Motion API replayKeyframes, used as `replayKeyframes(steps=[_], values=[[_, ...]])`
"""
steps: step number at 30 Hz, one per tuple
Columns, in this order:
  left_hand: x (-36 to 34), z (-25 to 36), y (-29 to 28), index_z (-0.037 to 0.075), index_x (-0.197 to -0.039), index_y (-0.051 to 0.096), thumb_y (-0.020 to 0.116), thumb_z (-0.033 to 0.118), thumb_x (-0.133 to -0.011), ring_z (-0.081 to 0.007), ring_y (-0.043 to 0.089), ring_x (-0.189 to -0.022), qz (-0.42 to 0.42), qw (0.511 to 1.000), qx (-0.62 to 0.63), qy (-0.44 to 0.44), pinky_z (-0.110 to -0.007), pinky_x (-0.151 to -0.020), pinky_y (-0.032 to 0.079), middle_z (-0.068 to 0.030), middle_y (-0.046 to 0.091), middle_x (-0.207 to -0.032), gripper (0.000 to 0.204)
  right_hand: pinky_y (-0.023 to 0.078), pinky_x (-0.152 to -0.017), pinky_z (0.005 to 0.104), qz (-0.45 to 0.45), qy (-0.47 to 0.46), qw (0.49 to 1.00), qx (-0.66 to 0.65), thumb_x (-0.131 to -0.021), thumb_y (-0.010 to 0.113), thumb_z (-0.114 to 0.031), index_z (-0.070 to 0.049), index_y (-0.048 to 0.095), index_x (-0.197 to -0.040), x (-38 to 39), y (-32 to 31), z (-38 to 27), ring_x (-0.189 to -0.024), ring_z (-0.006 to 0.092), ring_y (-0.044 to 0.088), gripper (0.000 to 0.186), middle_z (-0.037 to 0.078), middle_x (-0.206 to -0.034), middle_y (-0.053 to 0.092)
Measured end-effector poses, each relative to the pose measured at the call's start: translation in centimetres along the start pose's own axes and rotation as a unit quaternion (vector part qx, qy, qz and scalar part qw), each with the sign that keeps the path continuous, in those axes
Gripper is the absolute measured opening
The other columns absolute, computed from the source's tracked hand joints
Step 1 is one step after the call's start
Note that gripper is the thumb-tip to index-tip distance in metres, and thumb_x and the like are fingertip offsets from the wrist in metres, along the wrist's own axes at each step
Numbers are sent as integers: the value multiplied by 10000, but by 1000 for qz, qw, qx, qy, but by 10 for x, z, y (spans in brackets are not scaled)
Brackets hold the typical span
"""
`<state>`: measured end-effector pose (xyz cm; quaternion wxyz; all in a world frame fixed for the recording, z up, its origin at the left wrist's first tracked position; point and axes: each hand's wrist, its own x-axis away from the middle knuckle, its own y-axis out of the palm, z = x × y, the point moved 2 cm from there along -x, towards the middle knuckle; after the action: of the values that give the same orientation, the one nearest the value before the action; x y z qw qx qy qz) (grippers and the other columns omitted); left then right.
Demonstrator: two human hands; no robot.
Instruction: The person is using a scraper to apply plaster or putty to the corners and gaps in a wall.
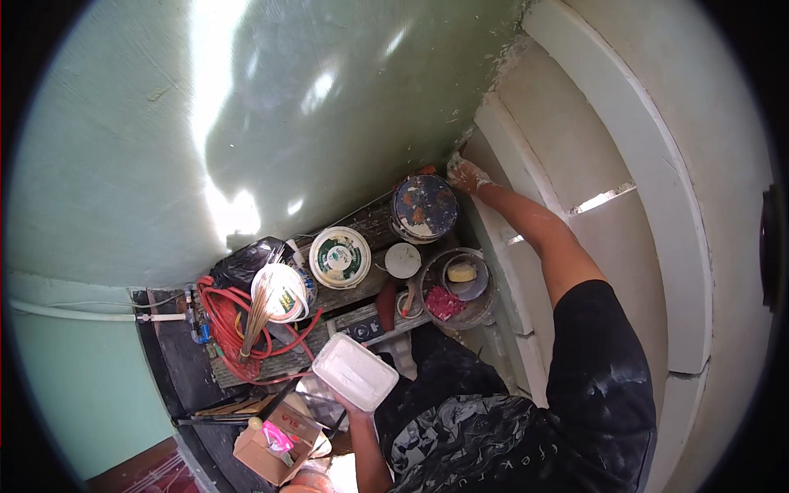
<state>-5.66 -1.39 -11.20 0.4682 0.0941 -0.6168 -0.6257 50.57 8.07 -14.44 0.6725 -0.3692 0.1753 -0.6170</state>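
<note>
My left hand (349, 404) grips a white rectangular plastic tub (355, 371) from below, its fingers mostly hidden under it. Smooth white paste fills the tub. My right hand (467, 174), smeared with white, is stretched far out to where the green wall (353, 107) meets the pale panels (567, 123). Its fingers look curled in; whatever they hold, if anything, is too small and hidden to make out. Close to it stands a dark, paint-spattered round bucket (424, 209). White smears also mark my black clothes.
A plank bench (345, 300) carries white lidded buckets (339, 258), a coiled red hose (215, 316), a stick bundle (256, 316) and a brush (408, 297). A basin (485, 308) holds a pink cloth and a yellow sponge. An open cardboard box (261, 460) sits lower left.
</note>
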Motion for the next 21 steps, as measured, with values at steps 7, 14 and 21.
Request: replayKeyframes(steps=[7, 14, 21], values=[[3, 3, 3, 197, -1500, 245, 457, 727, -820, -372, 519, -1211, -40, 998, -57, 4, -556, -948, 473, -184, 347, -1485, 888, 448, -906, 356, -221, 102, 956, -165, -926, 486, -235, -233, 652, -1120, 28, 43, -23, -1104, 168, 584, 255, -24, -1155, 622], [-4, 13, -1, 169, -1486, 289, 394, 677, -878, -384, 524, -1199, -37, 999, -7, -11, -569, -952, 462, -181, 355, -1482, 799, 456, -864, 428, -244, 7, 966, -90, -920, 471, -265, -215, 615, -1127, 100, -1, -109, -1060, 232, 578, 257, 59, -1123, 609], [-6, 32, -7, 145, -1475, 317, 376, 662, -897, -378, 476, -1256, -64, 998, -25, -5, -552, -1005, 427, -185, 379, -1468, 778, 375, -1009, 520, -138, 48, 982, -121, -916, 460, -236, -147, 550, -1248, 107, -78, -105, -1176, 301, 518, 355, 88, -1303, 538]])
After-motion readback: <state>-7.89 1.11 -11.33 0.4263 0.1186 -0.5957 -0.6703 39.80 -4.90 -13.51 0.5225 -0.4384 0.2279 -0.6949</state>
